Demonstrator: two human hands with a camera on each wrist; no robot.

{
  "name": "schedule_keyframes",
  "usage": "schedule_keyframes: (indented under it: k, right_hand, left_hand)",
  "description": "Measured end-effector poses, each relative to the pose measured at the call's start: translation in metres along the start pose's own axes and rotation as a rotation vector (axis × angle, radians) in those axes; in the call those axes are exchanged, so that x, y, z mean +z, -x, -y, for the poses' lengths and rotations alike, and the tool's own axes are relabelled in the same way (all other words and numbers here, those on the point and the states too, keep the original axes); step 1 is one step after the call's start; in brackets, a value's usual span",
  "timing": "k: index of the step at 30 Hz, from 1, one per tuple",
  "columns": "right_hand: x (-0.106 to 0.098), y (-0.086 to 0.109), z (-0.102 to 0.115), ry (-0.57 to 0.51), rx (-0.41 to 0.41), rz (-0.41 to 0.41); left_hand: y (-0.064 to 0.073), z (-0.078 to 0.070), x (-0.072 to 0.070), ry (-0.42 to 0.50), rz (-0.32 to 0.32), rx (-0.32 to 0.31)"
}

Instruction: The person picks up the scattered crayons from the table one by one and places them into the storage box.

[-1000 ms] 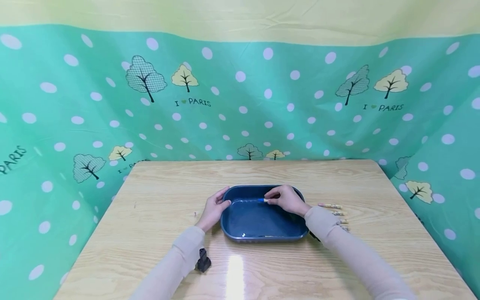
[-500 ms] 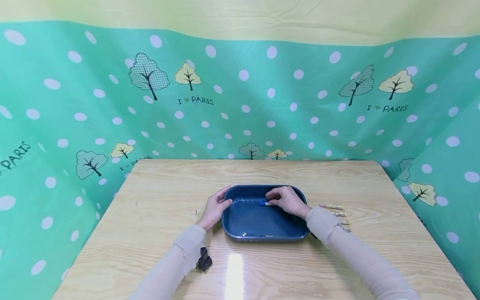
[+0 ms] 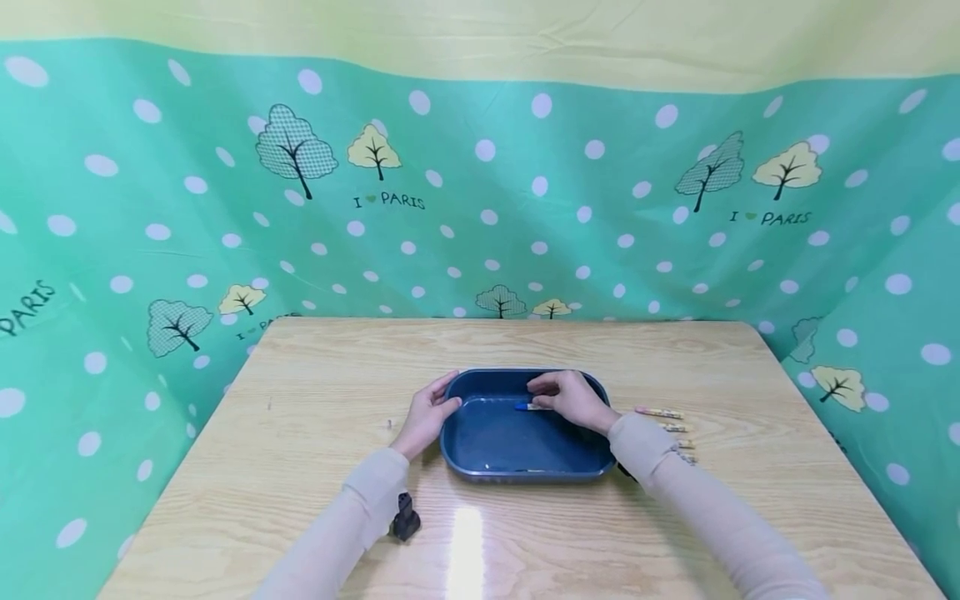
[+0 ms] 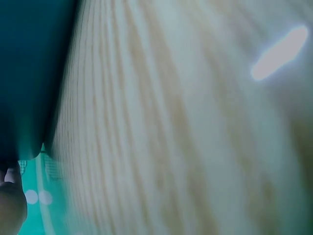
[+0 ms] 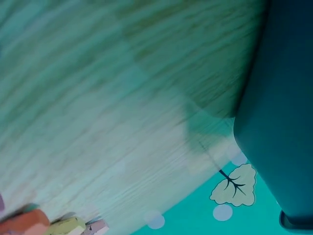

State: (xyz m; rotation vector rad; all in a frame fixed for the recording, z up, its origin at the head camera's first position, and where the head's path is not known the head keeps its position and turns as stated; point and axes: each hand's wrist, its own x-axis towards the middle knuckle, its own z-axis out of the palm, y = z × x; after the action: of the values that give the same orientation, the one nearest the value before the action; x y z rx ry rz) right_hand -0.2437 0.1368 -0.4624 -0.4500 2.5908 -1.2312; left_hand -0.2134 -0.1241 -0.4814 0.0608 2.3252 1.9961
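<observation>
A dark blue rectangular basin (image 3: 525, 477) with rounded corners stands on the wooden table. My left hand (image 3: 426, 417) grips its left side, thumb over the rim and the other fingers along the outside. Inside the basin, close to the far wall, my right hand (image 3: 577, 402) pinches a crayon (image 3: 523, 407) with a blue tip pointing left. The right wrist view shows only the basin's outer wall (image 5: 279, 122), the table and some crayons; the right hand itself is hidden there. A bit of the left hand (image 4: 11, 200) appears beside the basin in the left wrist view.
Several wrapped crayons (image 3: 660, 412) lie in a row to the right of the basin, partly behind the right sleeve (image 3: 648, 450). A small black object (image 3: 406, 518) is by the left sleeve. A polka-dot curtain (image 3: 540, 208) hangs behind the table (image 3: 337, 354).
The right hand has lowered the blue crayon slightly inside the basin, and it now lies flatter. The left hand keeps its grip on the rim. The head view has shifted slightly.
</observation>
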Motion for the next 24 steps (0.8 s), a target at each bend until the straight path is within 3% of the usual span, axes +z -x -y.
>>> schedule_keyframes:
  k: [3,14,19,24]
  right_hand:
    - [-0.002,0.000,0.000,-0.021,-0.010,-0.004]
    - [-0.014,0.005,0.007,-0.132,-0.025,-0.037]
    - [-0.033,0.014,0.023,-0.176,-0.034,-0.095]
    - [-0.059,0.030,0.032,-0.093,-0.055,-0.136]
  left_hand:
    - [-0.003,0.008,0.001,-0.018,-0.023,0.009]
    - [-0.005,0.006,0.003,-0.029,-0.017,0.016]
    - [-0.004,0.005,0.004,-0.019,-0.027,0.003]
    - [-0.003,0.005,0.003,-0.018,-0.034,0.000]
